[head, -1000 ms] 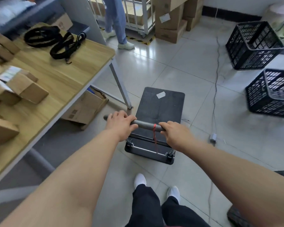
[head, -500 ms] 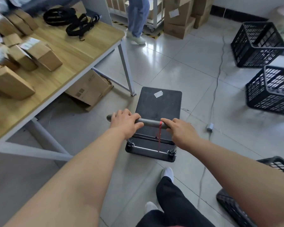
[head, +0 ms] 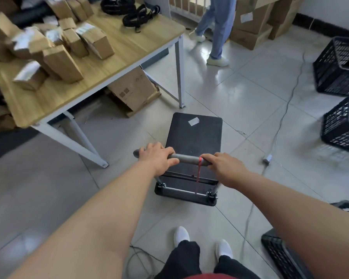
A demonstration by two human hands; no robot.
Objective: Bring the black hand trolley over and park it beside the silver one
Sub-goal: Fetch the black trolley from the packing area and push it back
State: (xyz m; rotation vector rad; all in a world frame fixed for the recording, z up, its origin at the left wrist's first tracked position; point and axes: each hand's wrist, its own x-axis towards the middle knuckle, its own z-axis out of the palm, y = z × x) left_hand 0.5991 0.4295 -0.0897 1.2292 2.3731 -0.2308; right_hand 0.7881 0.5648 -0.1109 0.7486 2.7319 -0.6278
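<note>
The black hand trolley (head: 193, 137) stands on the tiled floor right in front of me, its flat deck bare except for a small white label. Its grey handle bar (head: 186, 158) has a red string tied near the right end. My left hand (head: 156, 158) grips the left part of the bar. My right hand (head: 225, 167) grips the right part. No silver trolley is in view.
A wooden table (head: 127, 47) with cardboard boxes and black straps stands to the left, its leg (head: 180, 77) close to the trolley's front. A person's legs (head: 218, 31) are ahead. Black crates (head: 338, 67) sit at right, another (head: 280, 250) near my feet. A cable (head: 282, 117) crosses the floor.
I have backed away from the table, pulling the trolley with me. The table now lies further left and ahead. Both hands keep their grip on the handle.
</note>
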